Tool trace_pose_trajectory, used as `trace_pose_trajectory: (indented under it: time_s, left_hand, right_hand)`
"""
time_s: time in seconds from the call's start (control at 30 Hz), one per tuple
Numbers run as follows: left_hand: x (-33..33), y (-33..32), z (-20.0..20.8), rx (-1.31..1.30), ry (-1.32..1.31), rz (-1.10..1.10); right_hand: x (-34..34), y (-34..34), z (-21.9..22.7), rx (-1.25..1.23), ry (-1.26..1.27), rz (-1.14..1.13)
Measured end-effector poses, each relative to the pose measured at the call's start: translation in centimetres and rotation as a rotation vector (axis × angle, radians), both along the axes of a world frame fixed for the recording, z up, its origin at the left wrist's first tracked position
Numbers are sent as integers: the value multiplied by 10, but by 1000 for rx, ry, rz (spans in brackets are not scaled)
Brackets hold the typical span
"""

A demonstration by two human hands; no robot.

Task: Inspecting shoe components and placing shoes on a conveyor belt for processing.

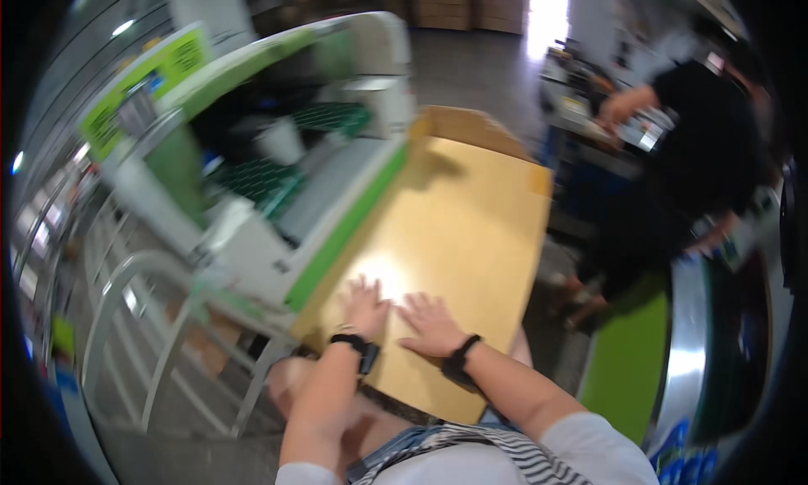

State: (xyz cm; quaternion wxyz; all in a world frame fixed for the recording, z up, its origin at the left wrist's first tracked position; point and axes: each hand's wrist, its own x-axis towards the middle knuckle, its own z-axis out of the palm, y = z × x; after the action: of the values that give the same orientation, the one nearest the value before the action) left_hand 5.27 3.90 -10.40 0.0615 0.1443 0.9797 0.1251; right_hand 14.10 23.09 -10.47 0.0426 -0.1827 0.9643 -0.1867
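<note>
Both of my hands rest on a light wooden tabletop (471, 232), near its front end. My left hand (365, 308) lies flat with its fingers apart and a dark band at the wrist. Beside it, my right hand (431, 325) is also spread on the wood, with a black strap round that wrist. Neither holds anything. Left of the tabletop stands a white and green machine (379, 51) with an open front. Green perforated panels (282, 190) and a pale cup-like item (282, 141) show inside it, blurred.
A cardboard piece (471, 125) stands at the table's far end. White metal railings (151, 333) curve at the lower left. At the right, a person in black (673, 165) bends at a cluttered workbench (581, 106). A green surface (623, 359) lies near my right side.
</note>
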Motion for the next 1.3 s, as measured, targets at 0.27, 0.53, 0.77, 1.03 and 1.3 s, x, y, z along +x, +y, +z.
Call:
trace_pose_trajectory:
  time_s: [0.27, 0.53, 0.77, 1.03, 1.3]
  left_hand:
    - [15, 1, 10, 50, -100, 16]
    - [15, 1, 6, 86, -88, 39]
    - [14, -2, 6, 82, -101, 29]
    - [14, -4, 6, 100, -101, 23]
    - [13, -4, 3, 95, -86, 29]
  right_hand:
    - [8, 1, -2, -17, 6, 31]
    - [7, 0, 0, -36, -12, 35]
    - [6, -3, 4, -23, -26, 26]
    - [6, -1, 1, -12, -12, 27]
    - [6, -1, -1, -8, 1, 34]
